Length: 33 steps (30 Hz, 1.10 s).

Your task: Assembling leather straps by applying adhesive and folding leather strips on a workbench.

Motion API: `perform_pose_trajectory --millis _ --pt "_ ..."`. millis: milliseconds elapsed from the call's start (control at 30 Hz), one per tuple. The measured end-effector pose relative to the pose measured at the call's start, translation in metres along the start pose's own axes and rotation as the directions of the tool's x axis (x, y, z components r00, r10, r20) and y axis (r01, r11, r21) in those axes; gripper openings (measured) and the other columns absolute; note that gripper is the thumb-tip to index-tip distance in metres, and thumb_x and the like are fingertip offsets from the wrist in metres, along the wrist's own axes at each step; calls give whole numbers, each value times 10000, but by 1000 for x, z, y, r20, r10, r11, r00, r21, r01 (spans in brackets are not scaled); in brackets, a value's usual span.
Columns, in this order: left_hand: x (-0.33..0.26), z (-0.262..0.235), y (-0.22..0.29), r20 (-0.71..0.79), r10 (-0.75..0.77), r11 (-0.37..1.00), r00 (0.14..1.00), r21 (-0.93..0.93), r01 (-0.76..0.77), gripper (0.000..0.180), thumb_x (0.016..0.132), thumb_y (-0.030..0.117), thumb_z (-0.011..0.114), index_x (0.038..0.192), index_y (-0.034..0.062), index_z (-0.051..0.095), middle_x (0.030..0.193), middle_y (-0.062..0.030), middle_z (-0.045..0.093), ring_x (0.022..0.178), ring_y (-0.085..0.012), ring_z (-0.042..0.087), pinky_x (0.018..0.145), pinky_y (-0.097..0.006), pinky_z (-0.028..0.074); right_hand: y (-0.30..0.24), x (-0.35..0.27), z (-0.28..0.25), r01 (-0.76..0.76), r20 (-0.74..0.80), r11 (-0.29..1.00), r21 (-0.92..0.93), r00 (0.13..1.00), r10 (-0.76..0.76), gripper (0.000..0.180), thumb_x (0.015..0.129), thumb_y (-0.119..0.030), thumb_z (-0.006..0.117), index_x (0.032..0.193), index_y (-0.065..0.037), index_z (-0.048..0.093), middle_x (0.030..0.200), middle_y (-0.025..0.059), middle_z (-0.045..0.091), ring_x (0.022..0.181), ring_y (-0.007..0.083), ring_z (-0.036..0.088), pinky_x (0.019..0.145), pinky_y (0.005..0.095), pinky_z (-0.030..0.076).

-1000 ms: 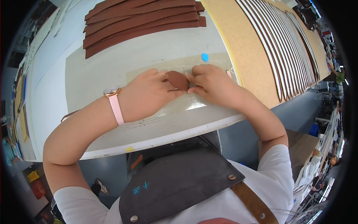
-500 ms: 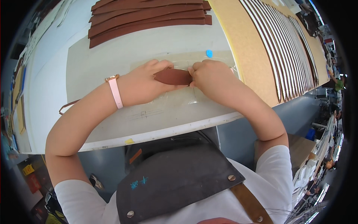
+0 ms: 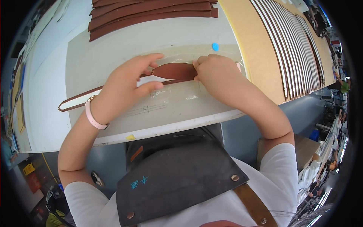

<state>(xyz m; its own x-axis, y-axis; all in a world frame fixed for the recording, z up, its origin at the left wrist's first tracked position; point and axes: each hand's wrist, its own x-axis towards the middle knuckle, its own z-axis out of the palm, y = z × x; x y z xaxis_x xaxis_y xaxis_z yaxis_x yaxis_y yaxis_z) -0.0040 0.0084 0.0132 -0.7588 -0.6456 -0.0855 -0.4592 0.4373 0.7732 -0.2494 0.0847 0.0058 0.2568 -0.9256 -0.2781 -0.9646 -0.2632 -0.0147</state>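
A brown leather strip (image 3: 174,71) with a white inner face lies lengthwise before me, one long edge folded or curled over near its middle. Its narrow pointed end reaches out to the left, past my wrist. My right hand (image 3: 220,75) pinches the strip at the right side of the curled part; the fingertips are partly hidden behind the knuckles. Over the strip's left portion is my left hand (image 3: 130,81), thumb and fingers spread apart, gripping nothing. A pink watch band circles that wrist. Under the strip, clear film (image 3: 189,90) covers part of the grey mat.
A stack of brown leather strips (image 3: 151,17) lies at the back of the table. To the right, a tan board (image 3: 261,72) carries a row of narrow brown-and-white strips (image 3: 291,49). A small blue lump (image 3: 215,47) sits beyond my right hand. The table's front edge (image 3: 166,131) runs before my apron.
My left hand has let go of the leather strip, opened and shifted left. More of the strip's left end shows. My right hand keeps its pinch, nearly in place.
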Motion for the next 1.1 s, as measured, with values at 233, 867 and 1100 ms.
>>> perform_pose_trajectory --millis 233,867,1100 --pt "18 35 -8 23 305 909 952 292 -298 502 870 151 754 1358 107 644 1216 -96 613 1002 -288 639 839 -386 530 2 -3 15 80 -262 993 91 964 -54 107 785 -25 644 826 1 739 881 171 688 855 331 704 717 422 577" --pt "20 46 -22 -2 361 873 932 351 -338 420 864 176 771 1278 132 718 1097 -111 625 908 -280 647 773 -374 547 2 -9 20 31 -205 995 95 979 -11 426 924 -197 673 1300 2 654 1003 82 685 941 267 654 804 386 544" --pt "21 48 -25 -9 445 803 896 448 -394 375 840 149 789 1213 156 753 1080 -129 621 857 -280 649 718 -374 556 2 -9 18 86 -280 996 39 957 -71 358 806 -62 667 1137 66 711 951 112 693 847 270 670 718 366 554"
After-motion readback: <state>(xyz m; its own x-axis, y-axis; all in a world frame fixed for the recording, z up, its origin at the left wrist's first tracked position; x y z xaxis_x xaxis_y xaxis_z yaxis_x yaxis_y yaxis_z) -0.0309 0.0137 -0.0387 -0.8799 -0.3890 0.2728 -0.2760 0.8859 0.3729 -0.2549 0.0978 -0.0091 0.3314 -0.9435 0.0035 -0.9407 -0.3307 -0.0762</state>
